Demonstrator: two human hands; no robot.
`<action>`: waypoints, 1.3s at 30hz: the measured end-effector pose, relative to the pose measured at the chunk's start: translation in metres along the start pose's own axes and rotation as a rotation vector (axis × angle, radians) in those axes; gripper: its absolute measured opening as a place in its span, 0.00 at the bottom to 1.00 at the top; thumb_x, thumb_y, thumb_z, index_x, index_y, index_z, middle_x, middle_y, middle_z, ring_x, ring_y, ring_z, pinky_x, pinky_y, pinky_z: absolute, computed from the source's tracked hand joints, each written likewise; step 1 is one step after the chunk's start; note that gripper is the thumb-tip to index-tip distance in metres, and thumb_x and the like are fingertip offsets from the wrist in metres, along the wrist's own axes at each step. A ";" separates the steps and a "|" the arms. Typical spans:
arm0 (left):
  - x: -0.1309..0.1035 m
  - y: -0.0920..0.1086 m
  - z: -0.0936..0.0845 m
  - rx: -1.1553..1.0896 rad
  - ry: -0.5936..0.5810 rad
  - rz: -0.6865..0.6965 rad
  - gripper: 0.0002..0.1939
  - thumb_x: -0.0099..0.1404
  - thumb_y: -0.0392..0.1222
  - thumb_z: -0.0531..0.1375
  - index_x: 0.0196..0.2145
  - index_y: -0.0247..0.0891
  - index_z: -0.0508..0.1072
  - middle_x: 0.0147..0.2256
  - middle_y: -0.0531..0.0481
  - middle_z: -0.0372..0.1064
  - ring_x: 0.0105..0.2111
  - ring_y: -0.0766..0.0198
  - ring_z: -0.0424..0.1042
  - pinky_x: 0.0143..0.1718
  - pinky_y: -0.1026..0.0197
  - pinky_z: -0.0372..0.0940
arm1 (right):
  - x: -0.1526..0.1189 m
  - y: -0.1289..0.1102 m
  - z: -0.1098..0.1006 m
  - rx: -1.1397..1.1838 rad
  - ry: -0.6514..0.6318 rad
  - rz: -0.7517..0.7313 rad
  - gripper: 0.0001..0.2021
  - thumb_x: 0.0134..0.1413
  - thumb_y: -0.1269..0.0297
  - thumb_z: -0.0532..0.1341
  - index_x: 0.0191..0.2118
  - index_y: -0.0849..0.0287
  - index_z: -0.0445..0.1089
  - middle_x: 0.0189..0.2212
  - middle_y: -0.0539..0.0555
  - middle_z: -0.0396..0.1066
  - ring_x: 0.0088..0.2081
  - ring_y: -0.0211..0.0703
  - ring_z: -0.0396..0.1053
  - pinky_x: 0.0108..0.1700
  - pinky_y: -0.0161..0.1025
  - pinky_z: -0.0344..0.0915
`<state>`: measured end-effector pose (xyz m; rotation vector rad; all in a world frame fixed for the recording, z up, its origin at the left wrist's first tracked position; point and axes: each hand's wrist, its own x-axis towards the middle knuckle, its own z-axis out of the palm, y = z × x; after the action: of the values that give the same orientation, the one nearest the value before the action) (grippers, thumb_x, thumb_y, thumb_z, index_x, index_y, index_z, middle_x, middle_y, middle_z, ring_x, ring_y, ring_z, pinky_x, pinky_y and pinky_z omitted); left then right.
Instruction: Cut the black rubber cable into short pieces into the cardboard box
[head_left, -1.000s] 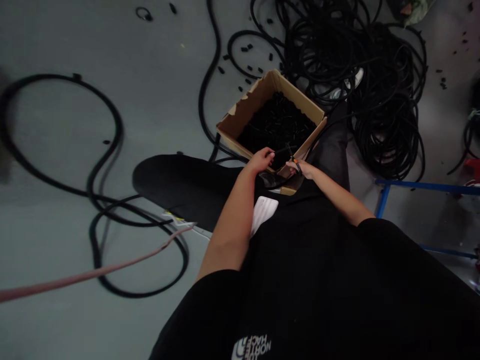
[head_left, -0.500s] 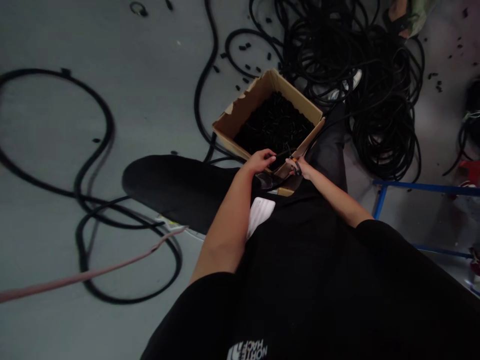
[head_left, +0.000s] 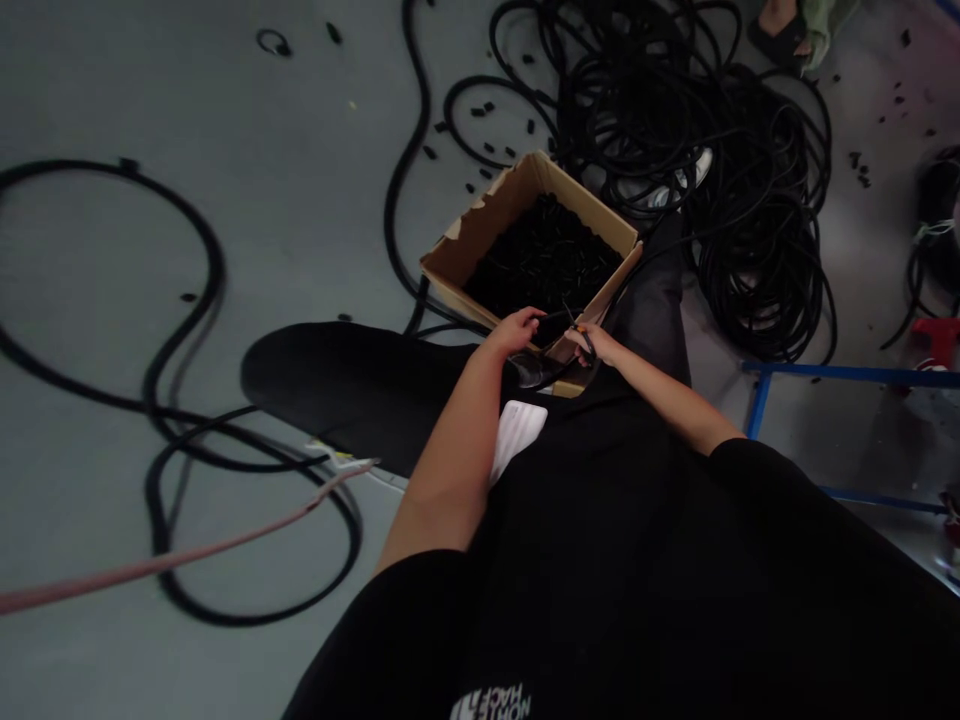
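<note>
At twelve o'clock: box (head_left: 592, 205) part-filled with black pieces (head_left: 551, 245); long coils (head_left: 739, 290) lie at two.
Your left hand (head_left: 516, 330) pinches black tubing (head_left: 553, 316); your right hand (head_left: 600, 345) grips scissors (head_left: 578, 328).

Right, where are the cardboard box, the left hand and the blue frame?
Cardboard box (head_left: 586, 210): head view, inner wall.
Left hand (head_left: 513, 332): head view, back of the hand.
Blue frame (head_left: 855, 373): head view, upper bar.

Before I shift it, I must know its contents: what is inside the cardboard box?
The cardboard box holds a heap of short black pieces. Anything beneath their top layer, and the box's floor, is covered; the left hand hides part of the near edge.
</note>
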<state>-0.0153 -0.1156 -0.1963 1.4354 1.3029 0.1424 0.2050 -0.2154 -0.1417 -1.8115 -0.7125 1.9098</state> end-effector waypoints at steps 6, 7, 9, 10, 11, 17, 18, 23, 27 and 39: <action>-0.004 0.001 -0.001 0.062 -0.026 0.041 0.16 0.72 0.42 0.66 0.55 0.40 0.87 0.35 0.51 0.75 0.37 0.53 0.71 0.48 0.54 0.69 | -0.001 -0.007 -0.002 0.000 0.090 0.058 0.19 0.87 0.49 0.80 0.50 0.54 0.75 0.24 0.45 0.75 0.21 0.40 0.76 0.23 0.30 0.72; -0.005 0.001 -0.001 0.079 -0.037 0.044 0.16 0.73 0.42 0.66 0.55 0.40 0.87 0.35 0.51 0.75 0.37 0.54 0.71 0.49 0.54 0.70 | 0.001 -0.008 -0.002 0.000 0.097 0.068 0.18 0.87 0.50 0.80 0.50 0.55 0.75 0.25 0.46 0.75 0.22 0.40 0.76 0.24 0.30 0.72; -0.006 0.001 -0.001 0.110 -0.048 0.051 0.16 0.73 0.41 0.66 0.55 0.40 0.88 0.36 0.51 0.75 0.38 0.54 0.71 0.49 0.54 0.71 | 0.004 -0.009 -0.004 -0.007 0.106 0.085 0.18 0.87 0.51 0.79 0.48 0.55 0.76 0.25 0.46 0.74 0.22 0.39 0.75 0.24 0.29 0.70; -0.007 0.001 -0.001 0.118 -0.049 0.058 0.16 0.73 0.41 0.66 0.55 0.41 0.88 0.36 0.51 0.76 0.38 0.53 0.72 0.49 0.54 0.72 | 0.005 -0.009 -0.005 -0.009 0.109 0.089 0.19 0.87 0.51 0.79 0.47 0.55 0.75 0.25 0.46 0.74 0.21 0.38 0.75 0.24 0.29 0.69; -0.007 0.001 -0.002 0.121 -0.049 0.063 0.16 0.73 0.40 0.66 0.55 0.41 0.88 0.36 0.50 0.77 0.38 0.53 0.72 0.49 0.54 0.72 | 0.007 -0.008 -0.005 -0.009 0.107 0.092 0.19 0.87 0.51 0.79 0.47 0.55 0.75 0.26 0.46 0.73 0.22 0.38 0.75 0.24 0.29 0.69; -0.007 -0.001 -0.006 0.118 -0.010 0.032 0.15 0.75 0.36 0.63 0.53 0.40 0.89 0.36 0.49 0.76 0.38 0.52 0.71 0.52 0.52 0.72 | 0.008 -0.006 -0.005 -0.020 0.089 0.049 0.09 0.92 0.57 0.75 0.56 0.54 0.78 0.27 0.45 0.74 0.24 0.39 0.76 0.24 0.28 0.69; -0.007 -0.001 -0.006 0.109 0.000 0.023 0.15 0.75 0.36 0.63 0.53 0.41 0.88 0.36 0.49 0.75 0.38 0.52 0.71 0.52 0.51 0.72 | 0.007 -0.007 -0.005 -0.018 0.095 0.045 0.08 0.92 0.58 0.74 0.56 0.55 0.78 0.27 0.45 0.74 0.25 0.39 0.76 0.25 0.28 0.68; -0.007 0.000 -0.007 0.073 0.014 0.014 0.14 0.75 0.34 0.64 0.52 0.42 0.88 0.34 0.52 0.73 0.35 0.54 0.68 0.48 0.52 0.69 | 0.006 -0.010 -0.005 0.034 0.103 0.059 0.10 0.91 0.61 0.75 0.52 0.56 0.77 0.27 0.44 0.73 0.26 0.36 0.74 0.26 0.26 0.67; -0.009 0.002 -0.007 0.088 -0.041 -0.005 0.15 0.76 0.33 0.63 0.52 0.41 0.89 0.34 0.52 0.73 0.34 0.55 0.67 0.45 0.54 0.65 | 0.010 -0.005 -0.007 0.048 0.090 0.039 0.09 0.93 0.60 0.73 0.54 0.54 0.75 0.25 0.41 0.71 0.25 0.35 0.73 0.25 0.24 0.65; -0.003 -0.011 -0.008 0.122 0.000 -0.035 0.15 0.77 0.36 0.63 0.54 0.43 0.89 0.33 0.50 0.71 0.35 0.52 0.66 0.48 0.51 0.69 | 0.021 0.011 -0.005 -0.086 0.046 -0.043 0.14 0.90 0.56 0.74 0.49 0.50 0.69 0.18 0.35 0.60 0.16 0.36 0.60 0.20 0.27 0.53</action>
<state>-0.0287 -0.1151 -0.1998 1.5148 1.3557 0.0401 0.2087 -0.2114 -0.1650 -1.8695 -0.8223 1.8302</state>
